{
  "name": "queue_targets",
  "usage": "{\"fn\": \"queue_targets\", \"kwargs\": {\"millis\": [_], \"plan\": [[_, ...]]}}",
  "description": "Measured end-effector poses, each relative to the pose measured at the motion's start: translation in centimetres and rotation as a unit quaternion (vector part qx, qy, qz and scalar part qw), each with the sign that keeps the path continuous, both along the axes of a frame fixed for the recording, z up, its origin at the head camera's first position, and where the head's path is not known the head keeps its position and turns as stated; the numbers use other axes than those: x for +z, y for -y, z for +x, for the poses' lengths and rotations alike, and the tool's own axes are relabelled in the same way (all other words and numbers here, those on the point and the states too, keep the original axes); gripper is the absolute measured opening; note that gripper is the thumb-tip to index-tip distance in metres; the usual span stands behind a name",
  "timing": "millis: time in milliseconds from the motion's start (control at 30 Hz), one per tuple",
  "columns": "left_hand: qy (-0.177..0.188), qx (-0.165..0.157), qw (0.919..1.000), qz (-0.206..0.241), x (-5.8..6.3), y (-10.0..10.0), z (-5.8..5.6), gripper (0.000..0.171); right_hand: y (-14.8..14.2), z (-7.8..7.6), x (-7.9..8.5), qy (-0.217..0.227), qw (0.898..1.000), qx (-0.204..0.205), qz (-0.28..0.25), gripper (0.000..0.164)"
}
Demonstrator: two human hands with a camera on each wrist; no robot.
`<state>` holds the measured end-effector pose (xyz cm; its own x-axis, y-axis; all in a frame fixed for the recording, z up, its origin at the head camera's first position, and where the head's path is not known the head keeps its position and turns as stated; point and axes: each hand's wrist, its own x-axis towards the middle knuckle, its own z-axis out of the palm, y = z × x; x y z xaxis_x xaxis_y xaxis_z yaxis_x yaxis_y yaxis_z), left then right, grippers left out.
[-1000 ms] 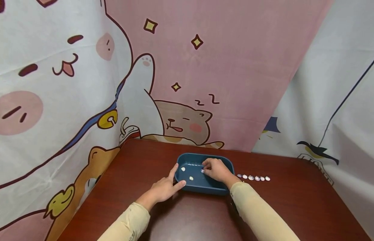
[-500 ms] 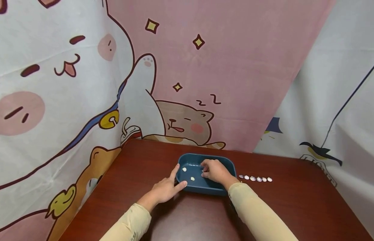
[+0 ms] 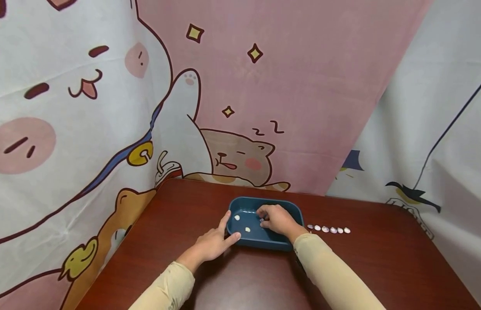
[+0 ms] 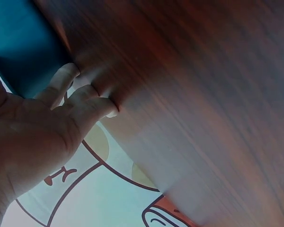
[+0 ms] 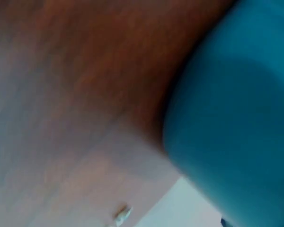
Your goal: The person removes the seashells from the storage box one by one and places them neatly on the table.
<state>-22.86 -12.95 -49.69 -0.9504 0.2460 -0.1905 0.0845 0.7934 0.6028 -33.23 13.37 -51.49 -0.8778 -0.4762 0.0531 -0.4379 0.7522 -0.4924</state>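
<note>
A dark blue tray point(image 3: 259, 244) stands on the brown table, its side also filling part of the right wrist view. My left hand point(image 3: 211, 243) rests at its left end, thumb and forefinger spread against the rim; the left wrist view has the other fingers extended toward the tabletop. Inside the tray, my right hand point(image 3: 278, 219) pinches a small purplish seashell point(image 3: 262, 220), mostly hidden by the fingers. Two pale seashells lie on the tray's left part, one shell point(image 3: 237, 218) farther back and another shell point(image 3: 247, 229) nearer the front.
Right of the tray, several small white and purplish seashells point(image 3: 333, 230) lie in a row on the table point(image 3: 248, 280). Cloth with cartoon animals point(image 3: 240, 159) hangs behind the table and along its left side. More cloth point(image 3: 449, 172) hangs at the right.
The right hand stays inside the tray, its fingertips shifting slightly around the purplish seashell. The left hand keeps its place at the rim. The head view has shifted a little.
</note>
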Motion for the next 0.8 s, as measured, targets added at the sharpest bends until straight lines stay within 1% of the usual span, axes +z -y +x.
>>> {"fn": "queue_targets", "kwargs": {"millis": [133, 233, 400, 500, 567, 633, 700, 733, 800], "plan": [[-0.002, -0.001, 1.0, 0.001, -0.1, -0.1, 0.0, 0.093, 0.5, 0.1, -0.3, -0.014, 1.0, -0.022, -0.004, 0.025], [-0.003, 0.0, 1.0, 0.002, -0.1, -0.2, 0.0, 0.093, 0.7, 0.2, -0.3, -0.014, 0.999, -0.036, -0.01, 0.026], [-0.002, 0.001, 1.0, 0.002, -0.2, -0.2, 0.0, 0.093, 0.4, 0.4, -0.1, 0.004, 0.998, -0.056, -0.032, 0.033], [-0.005, 0.004, 1.0, -0.002, -0.3, -0.2, 0.1, 0.093, -0.6, 0.6, 1.0, 0.003, 0.996, -0.058, -0.067, 0.041], [-0.01, 0.003, 0.9999, -0.004, -0.3, -0.3, 0.1, 0.092, -2.1, 0.7, 2.3, -0.01, 0.993, -0.066, -0.097, 0.045], [-0.014, 0.002, 0.9999, -0.004, -0.3, -0.4, 0.0, 0.092, -4.7, 0.6, 3.7, -0.032, 0.988, -0.084, -0.122, 0.047], [-0.018, 0.0, 0.9998, -0.004, -0.3, -0.4, 0.0, 0.092, -8.3, 0.6, 4.8, -0.055, 0.983, -0.118, -0.133, 0.049], [-0.019, 0.0, 0.9998, -0.005, -0.3, -0.4, 0.0, 0.092, -10.3, 0.5, 5.1, -0.062, 0.979, -0.139, -0.132, 0.049], [-0.02, 0.0, 0.9998, -0.006, -0.4, -0.4, 0.0, 0.092, -14.8, 0.6, 5.0, -0.066, 0.973, -0.184, -0.123, 0.051]]}}
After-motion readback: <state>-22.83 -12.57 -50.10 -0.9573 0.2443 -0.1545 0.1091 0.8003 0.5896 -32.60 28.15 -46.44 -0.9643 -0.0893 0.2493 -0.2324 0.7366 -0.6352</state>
